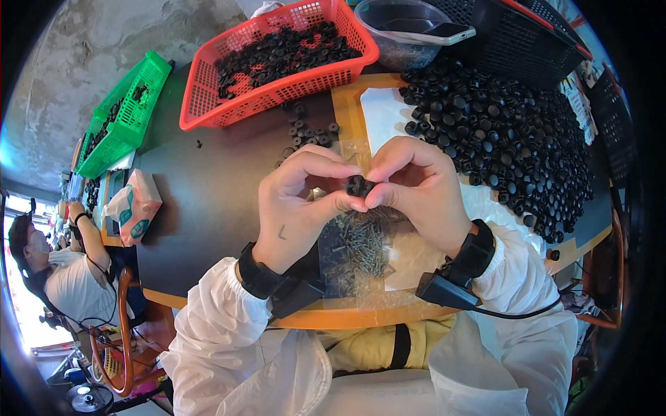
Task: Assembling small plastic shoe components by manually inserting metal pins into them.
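Note:
A small black plastic part (359, 186) is pinched between both my hands, above the near middle of the table. My left hand (295, 197) grips it from the left with thumb and index finger. From the right, the thumb and fingers of my right hand (423, 191) close on it too. Fingertips hide part of its shape. Just below lies a heap of metal screws (364, 246) on clear plastic. Beyond my left hand, several small black round pieces with centre holes (298, 132) lie on the table. A big pile of black round knobs (492, 125) spreads to the right.
A red basket (277, 90) of black parts stands at the back, beside a clear tub (402, 52) with a phone (444, 33) on it. Black crates (513, 41) stand back right. At left are a green basket (125, 114), a tissue pack (141, 208) and a seated person (76, 277).

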{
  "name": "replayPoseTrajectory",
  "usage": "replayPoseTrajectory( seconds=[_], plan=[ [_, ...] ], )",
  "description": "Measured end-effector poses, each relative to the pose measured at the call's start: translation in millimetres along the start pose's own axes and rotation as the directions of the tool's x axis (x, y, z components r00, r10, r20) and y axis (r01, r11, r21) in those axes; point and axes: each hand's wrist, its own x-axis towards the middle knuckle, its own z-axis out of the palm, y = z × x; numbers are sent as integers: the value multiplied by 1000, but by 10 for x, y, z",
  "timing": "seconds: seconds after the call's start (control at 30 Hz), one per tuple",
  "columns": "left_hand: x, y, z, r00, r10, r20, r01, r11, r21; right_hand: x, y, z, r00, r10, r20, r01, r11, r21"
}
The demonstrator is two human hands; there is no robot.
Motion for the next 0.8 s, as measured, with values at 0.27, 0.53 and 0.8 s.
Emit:
replayPoseTrajectory(
  seconds=[0.27,0.53,0.8],
  plan=[
    [-4,36,32,998,-63,5,63,997,-53,10,-15,-1,995,95,11,-96,978,185],
    [-10,43,49,999,-17,-27,17,1000,0,6,39,-27,994,102,47,-110,966,234],
    [42,143,-93,975,163,151,-214,875,435,38,-146,-22,854,472,218,-514,832,210]
  ],
)
